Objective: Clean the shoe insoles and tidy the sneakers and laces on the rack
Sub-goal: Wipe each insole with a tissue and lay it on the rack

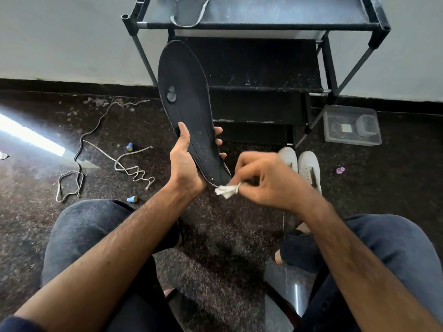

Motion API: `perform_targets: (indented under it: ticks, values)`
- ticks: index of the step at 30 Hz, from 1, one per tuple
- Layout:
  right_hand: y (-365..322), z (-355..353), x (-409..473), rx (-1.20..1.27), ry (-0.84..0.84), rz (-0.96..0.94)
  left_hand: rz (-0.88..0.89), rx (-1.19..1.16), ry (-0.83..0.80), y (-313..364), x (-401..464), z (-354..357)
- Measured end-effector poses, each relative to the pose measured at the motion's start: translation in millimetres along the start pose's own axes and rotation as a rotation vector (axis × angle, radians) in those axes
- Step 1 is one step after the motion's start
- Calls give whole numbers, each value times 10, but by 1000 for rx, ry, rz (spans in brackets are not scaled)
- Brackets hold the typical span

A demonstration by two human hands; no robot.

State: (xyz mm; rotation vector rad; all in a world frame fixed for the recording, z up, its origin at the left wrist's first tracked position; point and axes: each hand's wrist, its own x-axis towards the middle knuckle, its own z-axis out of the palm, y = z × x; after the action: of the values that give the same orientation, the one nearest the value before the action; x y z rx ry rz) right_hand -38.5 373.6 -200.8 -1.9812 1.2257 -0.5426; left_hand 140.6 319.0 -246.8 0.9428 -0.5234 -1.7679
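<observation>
Left hand (184, 164) grips a black insole (189, 104) upright before the rack (259, 26); right hand (263, 180) pinches a white wad (225, 190) at its heel.

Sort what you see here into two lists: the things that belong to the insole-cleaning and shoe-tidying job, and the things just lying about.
Belongs to the job:
black insole, held by the left hand
white wipe, pinched by the right hand
second insole on the rack
white sneakers
laces on the floor

Lying about:
clear plastic box
blue caps
purple cap
</observation>
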Motion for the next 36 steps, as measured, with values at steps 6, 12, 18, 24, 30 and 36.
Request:
perform_targets:
  ticks: [6,12,18,24,30,36]
  values:
    - [-68,310,130,-28,313,-40,-58,-1,-17,14,-34,30]
    - [58,252,39,-201,-176,-67,-36,-38,35,10,15,-53]
    - [131,81,79,69,419,57,-29,6,16,-3,-18,-4]
    - [184,410,127,-231,74,-67,-50,-35,62,12,-2,-35]
    - [421,32,105,-210,114,256,14,138,145,-37,34,-19]
    - [279,-46,203,1124,456,401,129,1093,41,-275,70,-52]
